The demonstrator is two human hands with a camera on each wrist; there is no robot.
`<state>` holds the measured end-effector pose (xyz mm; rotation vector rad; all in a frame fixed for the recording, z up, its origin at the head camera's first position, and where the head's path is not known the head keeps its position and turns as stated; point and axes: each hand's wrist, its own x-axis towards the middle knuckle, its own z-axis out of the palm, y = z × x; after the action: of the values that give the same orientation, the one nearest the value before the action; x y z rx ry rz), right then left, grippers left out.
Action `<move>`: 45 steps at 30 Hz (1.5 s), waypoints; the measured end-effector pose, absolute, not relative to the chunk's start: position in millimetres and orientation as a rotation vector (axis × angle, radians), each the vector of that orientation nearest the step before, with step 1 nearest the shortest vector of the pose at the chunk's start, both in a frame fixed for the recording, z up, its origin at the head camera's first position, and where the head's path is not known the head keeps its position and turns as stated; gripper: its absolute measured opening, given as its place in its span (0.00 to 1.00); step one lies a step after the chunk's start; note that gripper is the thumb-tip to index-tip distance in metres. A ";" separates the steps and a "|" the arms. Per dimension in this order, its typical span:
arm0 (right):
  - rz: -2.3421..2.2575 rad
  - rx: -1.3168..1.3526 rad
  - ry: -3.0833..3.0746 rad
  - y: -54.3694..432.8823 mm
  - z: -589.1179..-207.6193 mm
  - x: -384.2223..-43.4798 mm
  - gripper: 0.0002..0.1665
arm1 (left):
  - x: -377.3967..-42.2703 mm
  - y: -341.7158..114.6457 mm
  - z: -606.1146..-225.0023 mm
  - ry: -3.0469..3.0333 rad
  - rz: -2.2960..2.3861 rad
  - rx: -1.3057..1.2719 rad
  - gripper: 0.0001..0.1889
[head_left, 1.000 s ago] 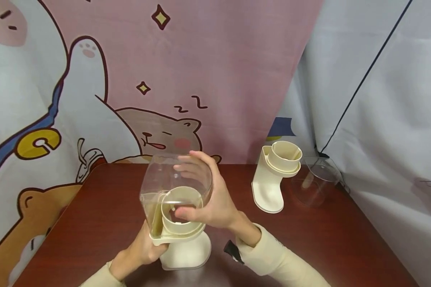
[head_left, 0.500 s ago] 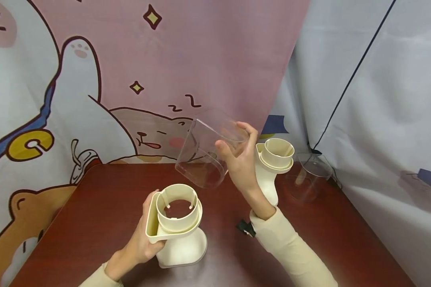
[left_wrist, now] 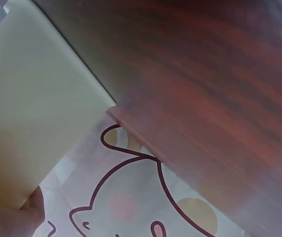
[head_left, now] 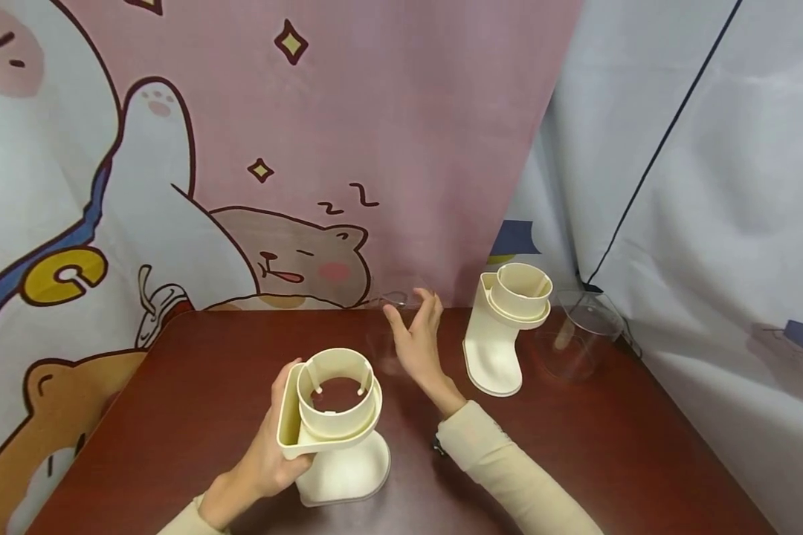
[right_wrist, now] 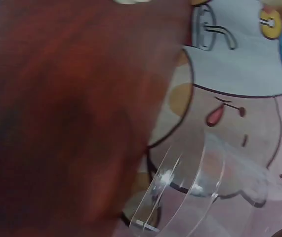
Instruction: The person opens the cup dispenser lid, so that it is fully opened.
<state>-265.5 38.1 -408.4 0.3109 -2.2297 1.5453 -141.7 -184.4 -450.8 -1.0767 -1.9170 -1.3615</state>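
Note:
My left hand (head_left: 264, 449) grips the back of a cream plastic stand (head_left: 344, 475) with a round collar on top, at the near middle of the table. In the left wrist view, the stand's flat cream side (left_wrist: 42, 98) fills the left, with a bit of the hand (left_wrist: 12, 219) at its lower edge. Farther back, my right hand (head_left: 418, 345) holds a clear plastic container (head_left: 378, 334) between thumb and fingers, near the table's far edge. Its transparent rim and walls (right_wrist: 190, 197) show at the bottom of the right wrist view.
A second cream stand (head_left: 495, 349) of the same kind stands at the back right. Beside it is another clear container (head_left: 585, 334). The dark red tabletop (head_left: 194, 386) ends at a printed cloth (head_left: 442, 148) behind; a pale cloth (head_left: 709, 223) hangs at the right.
My right hand has lifted the clear container off the near stand, swung it to the right and back, then lowered it towards the table's far side. My left hand keeps its grip on the stand.

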 end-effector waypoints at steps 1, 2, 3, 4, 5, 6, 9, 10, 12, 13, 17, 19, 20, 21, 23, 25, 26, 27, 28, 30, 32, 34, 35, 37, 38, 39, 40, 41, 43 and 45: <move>1.549 0.299 -2.240 37.0 -413.5 -264.9 0.36 | -141.0 -184.3 -451.1 -1.918 -1.369 -1.077 0.58; 1.549 0.294 -2.246 35.9 -417.5 -264.1 0.35 | -140.7 -184.3 -451.2 -1.916 -1.375 -1.079 0.58; 1.548 0.286 -2.251 34.7 -420.5 -262.9 0.35 | -140.6 -184.2 -451.0 -1.914 -1.374 -1.079 0.58; 1.547 0.282 -2.258 33.7 -423.0 -261.6 0.34 | -140.7 -184.1 -450.6 -1.915 -1.368 -1.077 0.58; 1.541 0.284 -2.263 32.9 -425.1 -260.2 0.34 | -141.1 -183.9 -450.1 -1.915 -1.365 -1.079 0.57; 1.537 0.287 -2.262 32.4 -426.9 -258.7 0.33 | -141.4 -183.6 -449.6 -1.916 -1.366 -1.082 0.58; 1.515 0.290 -2.254 31.5 -431.6 -254.4 0.32 | -141.9 -182.6 -448.9 -1.922 -1.350 -1.078 0.58; 1.510 0.291 -2.253 31.3 -433.1 -253.3 0.32 | -141.8 -182.3 -448.9 -1.921 -1.357 -1.077 0.58; 1.509 0.297 -2.243 31.1 -436.0 -251.9 0.33 | -141.2 -182.1 -449.1 -1.917 -1.376 -1.075 0.58; 1.505 0.297 -2.240 31.2 -437.5 -251.9 0.33 | -141.1 -182.0 -449.3 -1.916 -1.382 -1.072 0.58; 1.449 0.287 -2.240 33.2 -444.2 -254.4 0.36 | -141.5 -181.4 -449.5 -1.912 -1.398 -1.074 0.58; 1.386 0.272 -2.242 35.4 -445.9 -255.1 0.38 | -142.8 -180.9 -450.0 -1.915 -1.387 -1.081 0.57; 1.359 0.265 -2.244 36.6 -445.2 -254.7 0.39 | -143.0 -180.5 -449.9 -1.920 -1.389 -1.086 0.56; 1.338 0.266 -2.237 37.5 -443.5 -253.6 0.40 | -142.0 -180.8 -449.7 -1.945 -1.395 -1.082 0.56; 1.350 0.321 -2.184 37.9 -434.9 -247.8 0.39 | -137.1 -182.2 -448.9 -2.012 -1.421 -1.058 0.58; 1.437 0.446 -2.103 35.7 -420.9 -238.3 0.35 | -126.7 -184.1 -446.0 -2.077 -1.467 -1.009 0.61; 1.482 0.519 -2.064 34.0 -412.6 -232.3 0.33 | -119.2 -184.2 -443.3 -2.096 -1.492 -0.973 0.60; 1.532 0.603 -2.015 32.0 -404.5 -226.2 0.31 | -110.8 -183.4 -440.7 -2.099 -1.520 -0.925 0.58; 1.591 0.687 -1.973 30.3 -396.0 -220.0 0.30 | -102.1 -180.8 -437.0 -2.083 -1.560 -0.869 0.55; 1.719 0.845 -1.918 27.5 -382.0 -208.5 0.29 | -85.2 -171.8 -428.4 -1.993 -1.639 -0.759 0.46; 1.832 0.972 -1.900 25.8 -372.6 -199.5 0.31 | -70.6 -159.0 -419.4 -1.920 -1.692 -0.626 0.38; 1.938 1.078 -1.915 23.4 -368.6 -192.4 0.33 | -61.1 -146.1 -412.3 -1.902 -1.689 -0.534 0.34; 1.985 1.118 -1.926 21.7 -368.4 -188.9 0.33 | -58.8 -140.8 -410.1 -1.911 -1.668 -0.511 0.33; 2.028 1.157 -1.959 17.3 -370.3 -182.2 0.33 | -57.3 -133.1 -407.0 -1.982 -1.616 -0.441 0.32; 2.028 1.159 -1.970 14.9 -372.0 -178.7 0.33 | -58.6 -131.0 -406.6 -2.006 -1.596 -0.417 0.32; 2.031 1.148 -1.975 12.4 -374.1 -175.1 0.31 | -61.2 -130.4 -406.5 -2.027 -1.587 -0.397 0.31; 2.035 1.128 -1.974 10.3 -375.8 -170.9 0.30 | -64.6 -130.9 -406.4 -2.043 -1.605 -0.364 0.31; 2.030 1.101 -1.976 8.6 -377.6 -166.9 0.29 | -68.2 -132.4 -406.4 -2.051 -1.632 -0.328 0.31; 1.993 1.064 -2.003 7.2 -380.5 -159.3 0.28 | -75.5 -137.3 -407.0 -2.041 -1.682 -0.278 0.29; 1.962 1.045 -2.040 8.4 -381.5 -154.2 0.29 | -81.0 -142.5 -407.5 -2.024 -1.727 -0.273 0.28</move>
<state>-154.2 8.4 -381.5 1.0449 -2.0399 1.9616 -81.0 -142.5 -407.5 -0.2732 -2.0242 -1.7271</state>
